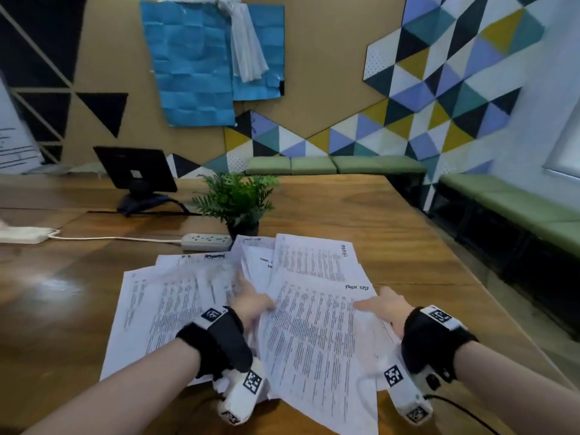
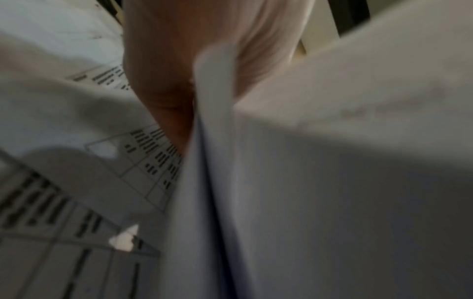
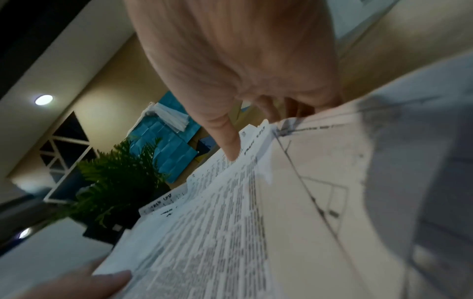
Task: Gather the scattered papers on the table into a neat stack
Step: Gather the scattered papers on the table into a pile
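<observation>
Several printed white sheets lie fanned over the wooden table point(image 1: 423, 240). A bundle of papers point(image 1: 317, 337) is lifted and tilted at the near middle, held from both sides. My left hand point(image 1: 252, 304) grips its left edge, and the left wrist view shows that edge point(image 2: 212, 113) pressed against the palm point(image 2: 174, 66). My right hand point(image 1: 386, 306) pinches the right edge: its thumb point(image 3: 225, 139) lies on top of the printed sheet point(image 3: 217, 232), with the fingers underneath. Loose sheets point(image 1: 150, 309) stay flat on the left, and more point(image 1: 314, 259) lie behind the bundle.
A small potted fern point(image 1: 235, 199) stands just behind the papers, with a white power strip point(image 1: 205, 241) and its cord to its left. A dark screen on a stand point(image 1: 135, 169) sits further back on the left. Green benches point(image 1: 502, 202) line the right wall.
</observation>
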Motion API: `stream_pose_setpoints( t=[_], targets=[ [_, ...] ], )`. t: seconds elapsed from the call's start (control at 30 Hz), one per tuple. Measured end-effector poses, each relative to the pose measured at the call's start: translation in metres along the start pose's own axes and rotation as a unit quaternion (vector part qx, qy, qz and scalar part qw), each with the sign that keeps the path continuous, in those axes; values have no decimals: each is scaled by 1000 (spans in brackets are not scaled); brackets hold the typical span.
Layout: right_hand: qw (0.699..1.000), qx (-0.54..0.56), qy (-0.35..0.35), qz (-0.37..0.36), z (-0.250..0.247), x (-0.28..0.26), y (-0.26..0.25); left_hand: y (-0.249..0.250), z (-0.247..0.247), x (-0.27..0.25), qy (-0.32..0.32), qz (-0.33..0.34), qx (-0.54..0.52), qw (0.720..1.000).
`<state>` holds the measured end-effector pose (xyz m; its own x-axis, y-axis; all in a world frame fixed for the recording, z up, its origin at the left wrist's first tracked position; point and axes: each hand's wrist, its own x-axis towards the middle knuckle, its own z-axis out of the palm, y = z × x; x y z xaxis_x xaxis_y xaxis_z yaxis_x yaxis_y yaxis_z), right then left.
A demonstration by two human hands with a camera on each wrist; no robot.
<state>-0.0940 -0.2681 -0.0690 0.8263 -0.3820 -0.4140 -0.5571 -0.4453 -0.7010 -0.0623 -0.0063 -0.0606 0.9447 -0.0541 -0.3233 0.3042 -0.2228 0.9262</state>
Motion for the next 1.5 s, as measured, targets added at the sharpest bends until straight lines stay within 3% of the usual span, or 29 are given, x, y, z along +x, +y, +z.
stream_pose_setpoints(
  t=[0.1, 0.17, 0.27, 0.4, 0.47, 0.5, 0.57, 0.63, 0.67, 0.7, 0.77, 0.83, 0.97, 1.1, 1.17, 1.23, 1.33, 1.5],
  targets=[
    [988, 143, -50, 11, -13, 7, 15, 7, 5, -4, -30, 59, -50, 997],
    [960, 252, -120, 23, -24, 5, 27, 12, 6, -10, -65, 100, -68, 991],
    [937, 276, -212, 5, -38, -17, 25, 24, 8, -22, -101, 114, -99, 983],
    [935, 295, -193, -42, -45, -26, 22, 23, 12, -20, -189, 96, -34, 977],
    [948, 279, -151, -41, -48, -18, 28, 26, 4, -18, -131, 92, 100, 982],
    [952, 274, -130, -30, -50, -15, 34, 27, -5, -14, -86, 98, 194, 972],
    [955, 278, -105, -13, -56, -7, 46, 27, -30, -6, -24, 74, 400, 913],
    [959, 269, -90, 3, -60, 0, 55, 24, -52, -2, 27, -9, 543, 839],
    [961, 264, -81, 10, -61, 4, 57, 22, -59, -3, 35, -55, 561, 825],
    [962, 261, -78, 18, -60, 5, 59, 20, -60, -3, 33, -90, 549, 830],
    [967, 244, -70, 31, -56, 3, 56, 18, -52, -1, 20, -143, 454, 879],
    [970, 232, -73, 29, -50, -3, 51, 21, -40, 1, 24, -148, 375, 915],
    [969, 238, -68, 20, -45, -5, 52, 26, -34, -1, 105, -106, 307, 940],
    [966, 251, -54, 23, -41, -4, 50, 20, -35, 12, 90, -116, 176, 973],
    [965, 259, -49, 19, -40, -4, 49, 15, -32, 16, 73, -80, 168, 980],
    [966, 254, -52, 16, -39, -6, 49, 11, -27, 12, 51, 1, 221, 974],
    [966, 248, -67, 12, -38, -13, 45, 20, -25, -12, 69, 147, 297, 941],
    [968, 243, -65, 10, -38, -16, 44, 55, -57, -52, 189, 354, 320, 858]
  ],
)
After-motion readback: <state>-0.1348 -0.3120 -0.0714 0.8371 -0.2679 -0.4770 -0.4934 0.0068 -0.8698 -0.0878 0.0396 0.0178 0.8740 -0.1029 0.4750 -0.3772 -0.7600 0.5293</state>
